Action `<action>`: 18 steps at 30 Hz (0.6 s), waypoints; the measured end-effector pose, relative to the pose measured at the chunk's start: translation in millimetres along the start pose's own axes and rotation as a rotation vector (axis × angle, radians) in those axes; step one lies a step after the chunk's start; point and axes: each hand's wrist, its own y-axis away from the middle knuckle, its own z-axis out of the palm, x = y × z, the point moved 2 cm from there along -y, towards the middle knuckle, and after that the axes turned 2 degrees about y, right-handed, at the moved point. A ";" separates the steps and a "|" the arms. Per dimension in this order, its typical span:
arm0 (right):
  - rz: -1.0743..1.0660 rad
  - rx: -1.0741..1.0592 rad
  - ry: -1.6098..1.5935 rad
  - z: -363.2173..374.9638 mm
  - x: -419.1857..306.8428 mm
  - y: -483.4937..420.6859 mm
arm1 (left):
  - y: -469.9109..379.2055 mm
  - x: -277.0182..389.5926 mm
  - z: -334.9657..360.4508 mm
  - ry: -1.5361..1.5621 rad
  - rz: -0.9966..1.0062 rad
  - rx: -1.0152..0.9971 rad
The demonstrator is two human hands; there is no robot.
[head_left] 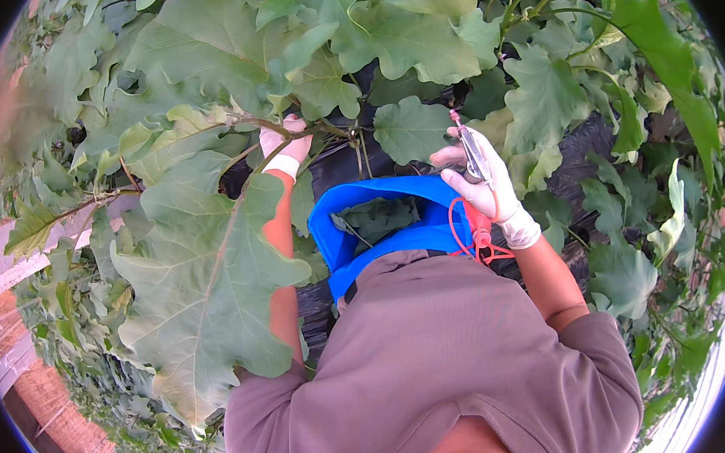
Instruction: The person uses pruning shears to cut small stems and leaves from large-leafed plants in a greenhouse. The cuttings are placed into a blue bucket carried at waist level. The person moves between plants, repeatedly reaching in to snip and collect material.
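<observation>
My left hand (pixel 288 139), in a thin white glove, is among the stems of a leafy eggplant-like plant (pixel 214 283), against a branch; its fingers are partly hidden, so the grip cannot be made out. In my gloved right hand (pixel 483 172) lies a slim metal hand tool (pixel 473 154) with a pink tip, a red coiled cord (pixel 458 219) running down from it. Beneath the wrist hangs a red plastic piece (pixel 480 227). An open blue bag (pixel 372 190) at my waist, between the hands, holds several green leaves (pixel 381 218).
Large lobed leaves (pixel 418 126) surround both hands, and one big leaf covers part of my left forearm. Black plastic sheeting (pixel 338 164) lies under the plants. At the left rim are a pale beam (pixel 14 260) and brownish ground.
</observation>
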 end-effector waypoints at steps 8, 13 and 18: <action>0.035 0.020 0.015 -3.9 1.5 12.0 | -14.8 -19.5 20.3 0.409 -0.160 -0.247; 0.031 0.064 0.004 -4.3 11.8 17.2 | -25.5 -40.7 35.3 0.816 -0.460 -0.505; 0.069 0.021 0.021 -1.9 13.1 17.3 | -9.3 -36.7 37.0 0.773 -0.412 -0.349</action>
